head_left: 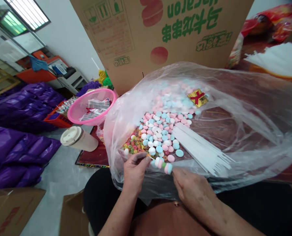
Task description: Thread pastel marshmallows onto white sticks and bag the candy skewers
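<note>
A big clear plastic bag (pixel 234 108) lies open in front of me, holding a heap of pink, blue and white candies (pixel 160 127) and small coloured ring candies (pixel 133 144). A bundle of white sticks (pixel 200 147) lies to the right of the heap. My left hand (pixel 133 172) pinches the near end of a thin stick. My right hand (pixel 192 188) is closed on its other end, where threaded candies (pixel 164 165) sit between the two hands.
A large cardboard box (pixel 160 32) stands behind the bag. At left are a pink basket (pixel 93 108) of packets, a lidded paper cup (pixel 78 138) lying on its side, and purple bags (pixel 18 131). Flat cardboard (pixel 10 209) lies lower left.
</note>
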`<state>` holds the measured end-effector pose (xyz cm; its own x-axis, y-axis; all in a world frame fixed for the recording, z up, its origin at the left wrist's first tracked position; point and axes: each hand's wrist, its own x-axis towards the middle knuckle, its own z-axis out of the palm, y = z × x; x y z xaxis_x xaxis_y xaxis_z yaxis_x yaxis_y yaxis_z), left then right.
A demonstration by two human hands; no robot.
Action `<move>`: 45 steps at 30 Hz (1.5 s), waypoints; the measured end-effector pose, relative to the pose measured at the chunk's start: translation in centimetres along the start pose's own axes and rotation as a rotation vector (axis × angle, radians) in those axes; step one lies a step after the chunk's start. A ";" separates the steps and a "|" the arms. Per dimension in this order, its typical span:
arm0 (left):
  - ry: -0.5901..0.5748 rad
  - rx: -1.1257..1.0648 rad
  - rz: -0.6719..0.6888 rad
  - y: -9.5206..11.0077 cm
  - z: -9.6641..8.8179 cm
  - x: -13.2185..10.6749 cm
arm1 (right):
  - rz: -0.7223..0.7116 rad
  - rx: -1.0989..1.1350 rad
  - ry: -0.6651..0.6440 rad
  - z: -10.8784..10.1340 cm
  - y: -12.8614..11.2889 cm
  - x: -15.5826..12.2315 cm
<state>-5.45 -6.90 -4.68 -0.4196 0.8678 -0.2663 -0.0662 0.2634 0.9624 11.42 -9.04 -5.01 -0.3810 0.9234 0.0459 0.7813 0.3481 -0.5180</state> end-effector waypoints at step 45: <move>-0.183 1.257 0.321 1.8 -0.4 3.7 | 0.086 0.111 0.024 0.4 1.6 -0.5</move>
<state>-7.44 -3.39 -3.88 -0.1242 0.9830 -0.1350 0.9392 0.1603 0.3037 12.70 -9.01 -6.23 -0.3020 0.9532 0.0168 0.7504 0.2486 -0.6124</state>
